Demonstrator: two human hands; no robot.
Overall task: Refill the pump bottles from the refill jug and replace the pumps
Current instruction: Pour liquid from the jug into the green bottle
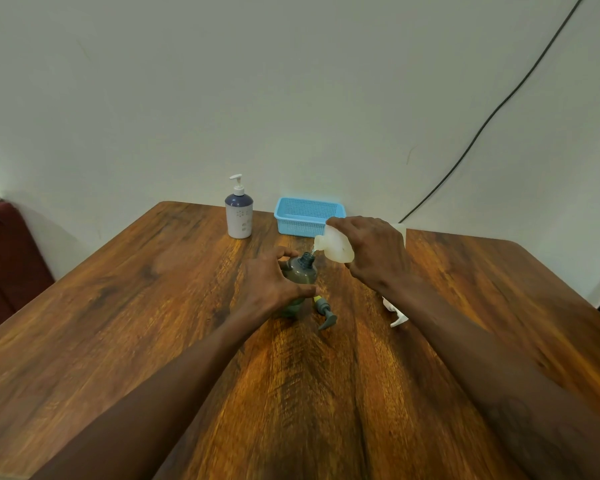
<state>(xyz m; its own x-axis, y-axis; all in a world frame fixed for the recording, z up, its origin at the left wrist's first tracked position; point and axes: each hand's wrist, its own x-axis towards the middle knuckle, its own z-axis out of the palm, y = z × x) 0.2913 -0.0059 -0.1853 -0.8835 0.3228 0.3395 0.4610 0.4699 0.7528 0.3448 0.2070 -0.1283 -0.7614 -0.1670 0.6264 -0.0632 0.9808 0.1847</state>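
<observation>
A grey-green pump bottle (301, 275) stands upright mid-table with its neck uncapped, and my left hand (271, 282) grips its body. My right hand (374, 254) holds a translucent white refill jug (333, 244) tipped leftward, its spout just above the bottle's neck; a thin stream runs between them. The bottle's grey pump (324, 311) lies on the table just right of it. A white trigger-style pump (397, 315) lies under my right forearm, partly hidden. A white and dark blue pump bottle (239, 214) stands at the back with its pump on.
A light blue mesh basket (307, 214) sits at the back of the wooden table (153, 306), behind the jug. A black cable (492, 112) runs down the wall at the right. A dark red seat (4, 258) is off the table's left edge.
</observation>
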